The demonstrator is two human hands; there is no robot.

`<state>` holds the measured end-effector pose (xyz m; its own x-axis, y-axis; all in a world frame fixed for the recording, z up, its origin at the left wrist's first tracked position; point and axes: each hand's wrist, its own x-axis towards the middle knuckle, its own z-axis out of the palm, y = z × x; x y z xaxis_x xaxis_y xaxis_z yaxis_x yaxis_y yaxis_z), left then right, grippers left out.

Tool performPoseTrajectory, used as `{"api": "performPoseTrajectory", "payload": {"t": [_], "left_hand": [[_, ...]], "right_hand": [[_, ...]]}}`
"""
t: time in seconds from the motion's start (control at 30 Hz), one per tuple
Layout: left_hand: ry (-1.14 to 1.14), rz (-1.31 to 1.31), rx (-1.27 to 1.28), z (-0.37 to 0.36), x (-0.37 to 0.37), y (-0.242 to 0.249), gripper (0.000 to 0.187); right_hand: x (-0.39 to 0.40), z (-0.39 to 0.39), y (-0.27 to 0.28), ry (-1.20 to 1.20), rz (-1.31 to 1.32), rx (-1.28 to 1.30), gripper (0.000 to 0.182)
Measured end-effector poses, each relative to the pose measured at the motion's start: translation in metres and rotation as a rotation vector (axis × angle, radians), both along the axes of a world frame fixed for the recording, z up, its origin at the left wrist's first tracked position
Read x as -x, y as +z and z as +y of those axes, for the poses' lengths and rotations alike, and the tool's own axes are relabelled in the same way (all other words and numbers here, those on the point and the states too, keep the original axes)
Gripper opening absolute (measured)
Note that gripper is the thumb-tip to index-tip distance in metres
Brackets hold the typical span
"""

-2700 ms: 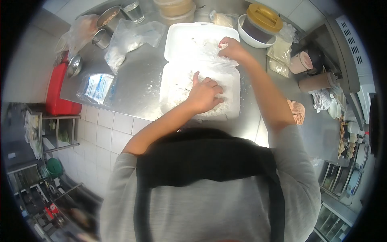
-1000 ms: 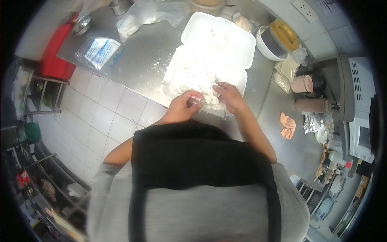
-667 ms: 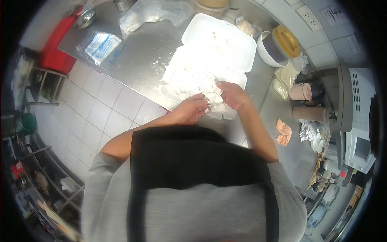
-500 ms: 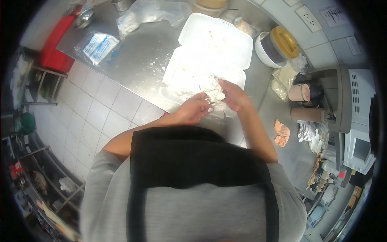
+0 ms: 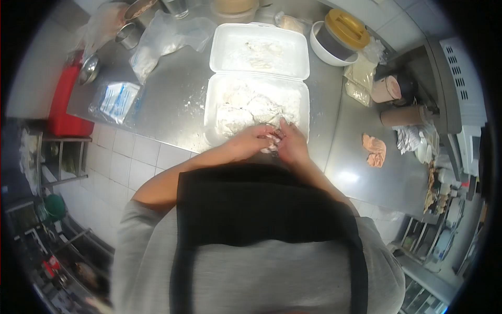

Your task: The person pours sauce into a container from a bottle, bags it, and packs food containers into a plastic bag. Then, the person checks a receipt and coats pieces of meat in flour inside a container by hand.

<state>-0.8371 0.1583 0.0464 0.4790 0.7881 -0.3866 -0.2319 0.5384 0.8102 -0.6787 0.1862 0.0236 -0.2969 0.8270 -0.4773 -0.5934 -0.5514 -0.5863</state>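
Note:
A white foam clamshell container (image 5: 208,110) lies open on the steel table, its lid folded back and dusted with flour. In its base are flour-coated pieces (image 5: 246,107), clumped together; what is under the flour cannot be told. At the container's near edge my left hand (image 5: 253,141) and my right hand (image 5: 293,145) meet, fingers curled toward each other. White, floury bits cling to the fingers. Something pale shows low between the hands, mostly hidden by them, and I cannot make out what it is.
Left on the table are a blue-and-white packet (image 5: 119,102), a metal bowl (image 5: 89,70) and a plastic bag of white powder (image 5: 149,57). Behind right stands a white bowl (image 5: 319,42) with a yellow-lidded container (image 5: 348,29). An orange cloth (image 5: 374,150) lies at right.
My hands have drawn back from the floury clump toward the container's near edge and come closer together. The clump is now down in the base. The camera view has shifted.

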Motion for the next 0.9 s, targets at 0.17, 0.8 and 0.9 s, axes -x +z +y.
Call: {"api": "performPoseTrajectory", "payload": {"t": [0.17, 0.8, 0.9], "left_hand": [[-0.164, 0.888, -0.732, 0.045, 0.037, 0.040, 0.050], [-0.660, 0.843, -0.892, 0.121, 0.033, 0.016, 0.071], [-0.661, 0.853, -0.909, 0.121, 0.031, 0.015, 0.067]], "right_hand": [[0.011, 0.003, 0.008, -0.107, -0.141, 0.057, 0.041], [0.013, 0.002, -0.013, -0.116, -0.210, -0.094, 0.056], [0.014, 0.000, -0.002, -0.077, -0.275, -0.151, 0.048]]}}
